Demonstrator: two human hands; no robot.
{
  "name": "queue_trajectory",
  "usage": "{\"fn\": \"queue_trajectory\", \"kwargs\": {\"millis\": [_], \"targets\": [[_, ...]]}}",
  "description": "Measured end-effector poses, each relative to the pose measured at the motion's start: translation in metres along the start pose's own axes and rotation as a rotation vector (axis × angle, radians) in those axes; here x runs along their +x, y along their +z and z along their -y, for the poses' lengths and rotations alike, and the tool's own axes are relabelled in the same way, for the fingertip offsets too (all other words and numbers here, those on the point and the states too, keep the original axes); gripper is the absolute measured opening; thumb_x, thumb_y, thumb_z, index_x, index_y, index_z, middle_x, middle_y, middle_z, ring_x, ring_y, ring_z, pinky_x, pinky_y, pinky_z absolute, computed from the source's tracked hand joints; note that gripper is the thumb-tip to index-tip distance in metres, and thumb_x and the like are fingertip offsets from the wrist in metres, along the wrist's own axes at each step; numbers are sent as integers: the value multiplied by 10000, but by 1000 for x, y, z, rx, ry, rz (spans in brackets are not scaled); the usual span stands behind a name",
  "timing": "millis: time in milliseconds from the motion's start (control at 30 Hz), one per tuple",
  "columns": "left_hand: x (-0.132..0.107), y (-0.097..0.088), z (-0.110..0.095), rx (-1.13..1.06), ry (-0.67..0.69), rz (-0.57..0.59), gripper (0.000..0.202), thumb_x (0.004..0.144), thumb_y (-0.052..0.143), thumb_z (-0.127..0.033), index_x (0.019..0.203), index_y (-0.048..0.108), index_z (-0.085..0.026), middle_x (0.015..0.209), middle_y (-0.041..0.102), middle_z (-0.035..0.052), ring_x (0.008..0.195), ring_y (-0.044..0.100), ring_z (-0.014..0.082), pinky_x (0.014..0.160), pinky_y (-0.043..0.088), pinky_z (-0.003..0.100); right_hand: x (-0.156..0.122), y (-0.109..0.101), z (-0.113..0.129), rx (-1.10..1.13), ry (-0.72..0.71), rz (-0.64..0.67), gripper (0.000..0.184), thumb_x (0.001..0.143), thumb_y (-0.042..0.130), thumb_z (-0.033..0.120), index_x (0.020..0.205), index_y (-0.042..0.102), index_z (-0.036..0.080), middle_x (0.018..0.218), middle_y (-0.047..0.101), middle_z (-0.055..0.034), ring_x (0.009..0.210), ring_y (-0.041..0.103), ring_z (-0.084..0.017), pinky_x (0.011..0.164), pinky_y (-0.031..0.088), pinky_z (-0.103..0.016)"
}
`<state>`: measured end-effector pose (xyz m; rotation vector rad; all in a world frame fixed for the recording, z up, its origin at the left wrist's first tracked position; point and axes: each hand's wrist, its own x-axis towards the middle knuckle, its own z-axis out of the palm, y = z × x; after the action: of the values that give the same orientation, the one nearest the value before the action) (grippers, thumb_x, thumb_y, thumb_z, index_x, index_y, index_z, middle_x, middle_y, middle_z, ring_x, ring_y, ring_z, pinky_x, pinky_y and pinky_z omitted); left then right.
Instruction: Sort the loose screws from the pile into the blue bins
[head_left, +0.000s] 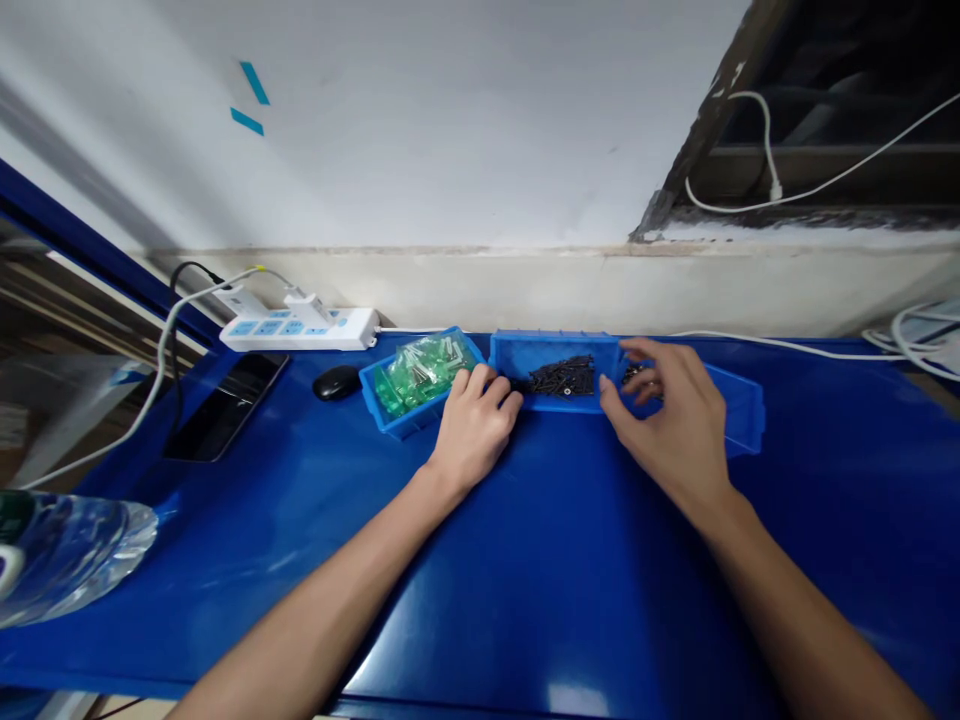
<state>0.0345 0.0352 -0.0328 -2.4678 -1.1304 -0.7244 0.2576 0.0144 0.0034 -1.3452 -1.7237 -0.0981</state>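
Note:
Three blue plastic bins stand in a row near the wall. The left bin (397, 432) holds a clear bag of green plastic pieces and screws (424, 370). In the middle bin (551, 345) lies a pile of dark screws (566, 376). The right bin (742, 410) has small metal parts, mostly covered by my hand. My left hand (476, 425) has curled fingers at the left end of the middle bin, gripping its edge; the fingertips are partly hidden. My right hand (671, 425) straddles the walls between the middle and right bins, thumb and fingers apart.
On the blue table (510, 570) are a black mouse (336, 382), a phone (229, 405) and a white power strip (300, 328) with plugs and cables. A large water bottle (82, 555) lies at the left. White cables (919, 335) lie at the right.

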Motion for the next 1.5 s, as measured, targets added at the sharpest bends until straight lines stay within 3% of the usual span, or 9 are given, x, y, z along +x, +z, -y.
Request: {"fn": "queue_trajectory", "kwargs": {"millis": [100, 367, 600, 733, 900, 1133, 1333, 1400, 1500], "targets": [[0, -2, -2, 6, 33, 3, 262, 1001, 513, -98, 838, 708, -160, 777, 640, 104, 894, 544, 283, 729, 413, 398, 0, -1, -5, 91, 129, 101, 459, 866, 673, 315, 1311, 618, 214, 891, 691, -35, 522, 560, -140, 611, 541, -330], [3, -9, -10, 8, 127, -94, 355, 1051, 532, -318, 776, 687, -157, 700, 648, 78, 778, 561, 236, 676, 397, 367, 4, -10, -11, 235, 142, 292, 301, 892, 624, 301, 1179, 578, 224, 752, 589, 37, 502, 626, -136, 551, 490, -275], [1, -19, -20, -63, 133, -219, 246, 1022, 518, -145, 864, 705, -130, 806, 748, 60, 620, 614, 156, 604, 485, 303, 3, -9, -16, 339, 105, 379, 185, 920, 600, 271, 1009, 440, 249, 616, 635, 58, 508, 684, -175, 528, 493, -263], [-2, -16, -24, -141, 159, -179, 251, 1035, 473, -152, 1014, 716, -89, 921, 785, 103, 731, 723, 186, 640, 583, 293, 3, -11, -20, 315, 31, 412, 175, 915, 580, 213, 963, 418, 258, 643, 675, 35, 543, 709, -188, 501, 469, -249], [-4, -11, -29, -197, 146, -134, 301, 1025, 454, -150, 1203, 678, -56, 1137, 764, 168, 1007, 750, 242, 871, 638, 359, 4, -15, -24, 231, -58, 443, 162, 916, 560, 186, 929, 416, 260, 698, 682, 13, 607, 724, -200, 544, 487, -262], [-2, -11, -30, -167, 122, -50, 429, 956, 414, -30, 1341, 604, -23, 1136, 758, 176, 1057, 730, 261, 901, 630, 376, 5, -23, -24, 162, -164, 357, 143, 923, 568, 193, 924, 442, 262, 703, 676, 15, 585, 723, -202, 496, 485, -272], [17, -23, -12, -32, 214, -80, 298, 1018, 470, -76, 1231, 677, -77, 1251, 741, 155, 1173, 695, 281, 978, 586, 423, 5, -19, -12, 466, 59, 213, 272, 928, 695, 301, 989, 431, 279, 610, 631, 78, 490, 704, -169, 364, 424, -210], [29, -26, -4, -37, 248, -98, 286, 1035, 457, -82, 1195, 694, -89, 1221, 760, 127, 1147, 714, 261, 992, 575, 412, 9, -19, -12, 540, 99, 160, 258, 944, 672, 311, 1068, 447, 281, 632, 642, 81, 493, 695, -164, 455, 528, -245], [52, -27, 5, -33, 215, 74, 317, 999, 471, -47, 1210, 700, -107, 1138, 783, 132, 999, 762, 258, 844, 601, 380, 18, -25, -18, 363, 72, 39, 262, 947, 659, 330, 1162, 521, 271, 878, 751, -14, 718, 756, -201, 701, 619, -347]]}}
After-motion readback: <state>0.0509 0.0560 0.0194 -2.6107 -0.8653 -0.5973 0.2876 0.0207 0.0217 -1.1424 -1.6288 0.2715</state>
